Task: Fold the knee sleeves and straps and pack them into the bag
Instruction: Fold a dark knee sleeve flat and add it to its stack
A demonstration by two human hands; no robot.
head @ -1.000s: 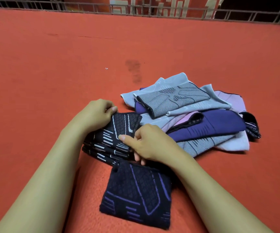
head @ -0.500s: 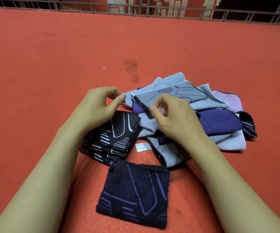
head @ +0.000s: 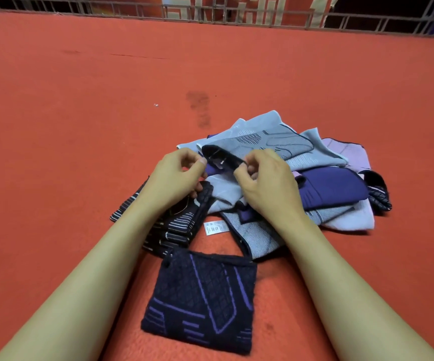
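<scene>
surface: everything sat on a flat orange-red felt-like cloth (head: 80, 126), fuzzy nap, with a darker smudge (head: 199, 108) a bit above the middle of the frame and a tiny white speck (head: 155, 105) left of it

left hand: left hand (head: 174, 178) was just left of centre, fingers curled, thumb and forefinger pinching the left end of the grey sleeve's dark cuff

right hand: right hand (head: 268, 183) was right beside it, fingers curled too, pinching the same cuff from the right side

grey sleeve: ribbed knit grey sleeve (head: 270, 143) with dark line pattern lay on top of the pile, centre-right; its black cuff edge was stretched between both hands

pile: loose heap of knit sleeves (head: 327, 178) right of centre, soft and floppy. I could make out pale grey pieces, one dark purple piece (head: 333, 188), a pinkish-lilac one (head: 351, 155) at the back right, and a dark patterned bit (head: 378, 194) poking out on the far right. Exact count I couldn't tell, they overlapped too much

striped stack: folded black sleeves with white stripes (head: 174, 227) stacked under the left wrist, several layers, number not clear

folded one: one navy sleeve with purple lines (head: 202, 300) and a quilted diamond texture, folded into a neat rectangle, lower centre, apart from the pile

label: one small white care label (head: 214, 227) lay between the striped stack and the pile

rail: a metal railing (head: 236, 14) ran along the top edge

bag: couldn't see any container
</scene>
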